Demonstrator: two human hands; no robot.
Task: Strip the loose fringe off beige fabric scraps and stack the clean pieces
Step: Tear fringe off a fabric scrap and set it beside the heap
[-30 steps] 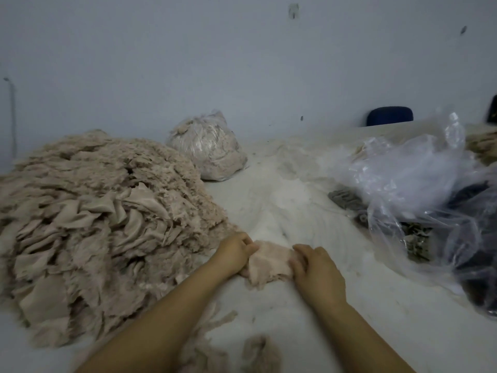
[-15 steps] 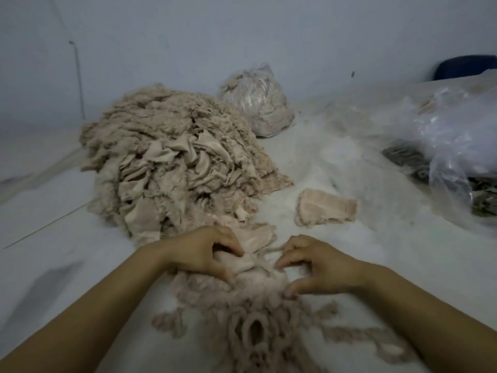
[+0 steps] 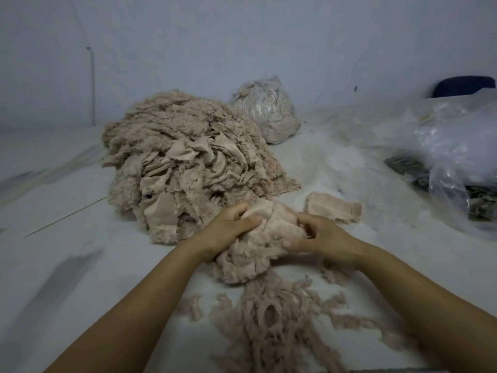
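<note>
Head camera view, looking down over two bare forearms that reach in from the bottom edge onto a pale grey-white table (image 3: pixel 80 265).

In the middle of the view, both hands hold one beige scrap (image 3: pixel 271 232), a crumpled piece with a smoother top and a shaggy, fraying lower part that hangs down and touches the table. The left hand (image 3: pixel 228 232) grips the scrap's left side, fingers curled over its upper edge and the thumb pressed flat across the front. The right hand (image 3: pixel 320 235) grips the right side, fingers bent tightly into the fabric and the thumb tucked low against it.

Just beside the right hand, farther back, a small flat stack of clean pieces (image 3: pixel 334 207) lies on the table, apart from everything else.

Behind the left hand rises a large heap of scraps (image 3: pixel 188 168), frayed and folded, filling the middle left of the view.

Below the hands, nearest the camera, loose fringe (image 3: pixel 271 327) lies scattered in tangled strands across the table.

At the back, against a bluish wall (image 3: pixel 242 36), sits a clear bag stuffed with beige material (image 3: pixel 266 109). On the right, crumpled clear plastic (image 3: pixel 451 146) covers some darker fabric (image 3: pixel 408 166). A dark blue chair back (image 3: pixel 462 86) shows at the far right.
</note>
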